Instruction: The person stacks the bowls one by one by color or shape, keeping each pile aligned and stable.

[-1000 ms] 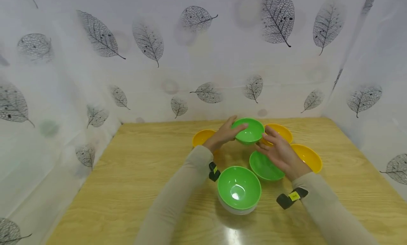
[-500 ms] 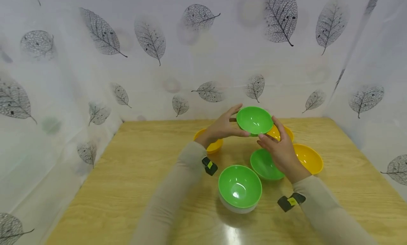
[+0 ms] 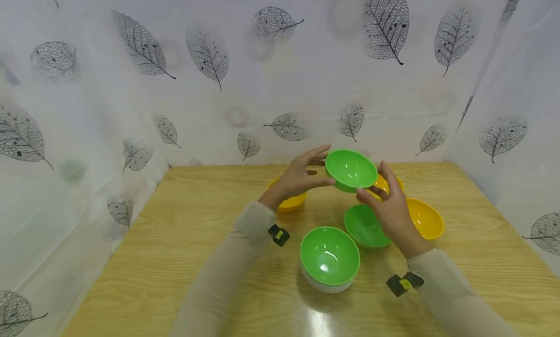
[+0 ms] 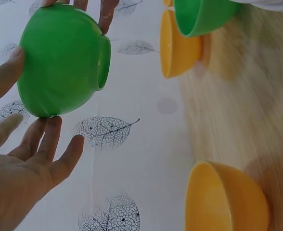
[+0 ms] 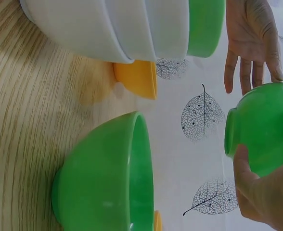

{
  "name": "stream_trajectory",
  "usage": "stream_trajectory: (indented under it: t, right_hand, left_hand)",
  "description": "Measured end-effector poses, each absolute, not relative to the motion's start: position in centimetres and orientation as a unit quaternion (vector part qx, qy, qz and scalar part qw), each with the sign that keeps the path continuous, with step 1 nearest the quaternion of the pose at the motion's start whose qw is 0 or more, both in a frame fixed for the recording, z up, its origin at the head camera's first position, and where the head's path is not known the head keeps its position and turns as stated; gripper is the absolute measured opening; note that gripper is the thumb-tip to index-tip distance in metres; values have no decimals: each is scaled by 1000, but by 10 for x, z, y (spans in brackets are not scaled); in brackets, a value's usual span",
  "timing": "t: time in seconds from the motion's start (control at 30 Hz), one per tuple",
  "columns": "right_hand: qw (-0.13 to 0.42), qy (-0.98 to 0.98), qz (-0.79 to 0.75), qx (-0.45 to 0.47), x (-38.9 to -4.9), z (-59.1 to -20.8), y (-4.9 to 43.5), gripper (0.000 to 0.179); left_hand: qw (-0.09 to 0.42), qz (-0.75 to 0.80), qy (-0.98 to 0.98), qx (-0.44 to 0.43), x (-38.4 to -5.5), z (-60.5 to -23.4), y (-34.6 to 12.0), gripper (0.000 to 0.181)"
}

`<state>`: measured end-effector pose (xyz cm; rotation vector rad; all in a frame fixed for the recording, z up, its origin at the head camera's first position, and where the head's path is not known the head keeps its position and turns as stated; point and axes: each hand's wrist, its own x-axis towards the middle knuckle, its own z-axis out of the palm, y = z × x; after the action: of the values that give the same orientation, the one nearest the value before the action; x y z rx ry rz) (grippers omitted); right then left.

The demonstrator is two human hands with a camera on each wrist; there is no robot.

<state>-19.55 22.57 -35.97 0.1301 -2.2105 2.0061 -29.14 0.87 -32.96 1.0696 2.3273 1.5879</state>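
A green bowl (image 3: 350,171) is held up in the air between both hands, its hollow side tilted toward the head camera. My left hand (image 3: 302,176) holds its left side, with the thumb near the front rim and other fingertips along the wall, as the left wrist view shows on the bowl's outside (image 4: 59,62). On the other side, my right hand (image 3: 391,210) grips it, the thumb near the foot ring in the right wrist view. Below, a second green bowl (image 3: 365,227) stands on the table, partly hidden by the right hand.
Nearest the person stands a stack of white bowls (image 5: 79,29) topped by a green bowl (image 3: 330,257). Yellow bowls sit around: one behind the left hand (image 3: 292,202), one behind the right hand (image 3: 395,184), one farther right (image 3: 424,219). A leaf-print curtain (image 3: 210,128) backs the wooden table (image 3: 175,239).
Both hands have raised the green bowl from near the table to higher up, slightly right, and turned it a little. In the last half second it has dipped slightly. The other bowls stay in place.
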Motion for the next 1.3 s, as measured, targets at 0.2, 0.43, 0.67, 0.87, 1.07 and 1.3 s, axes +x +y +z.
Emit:
stream_trajectory:
  t: [0.2, 0.43, 0.67, 0.87, 1.07, 1.3]
  right_hand:
    - [69, -755, 649, 55, -189, -358, 227, 88]
    - [62, -732, 672, 100, -184, -361, 231, 81]
    - [62, -717, 682, 129, -179, -365, 233, 76]
    - [53, -702, 694, 152, -178, -367, 233, 71]
    - [50, -709, 688, 148, -178, -369, 230, 66]
    - [37, -710, 689, 140, -175, -374, 229, 64]
  left_hand:
    - [58, 570, 742, 348, -285, -332, 1, 71]
    - [46, 579, 744, 330, -274, -334, -6, 67]
    - [76, 570, 741, 348, -267, -337, -9, 68]
    - [114, 576, 733, 343, -259, -338, -15, 62]
    - [117, 579, 733, 338, -251, -337, -20, 60]
    - [119, 598, 735, 297, -246, -341, -23, 64]
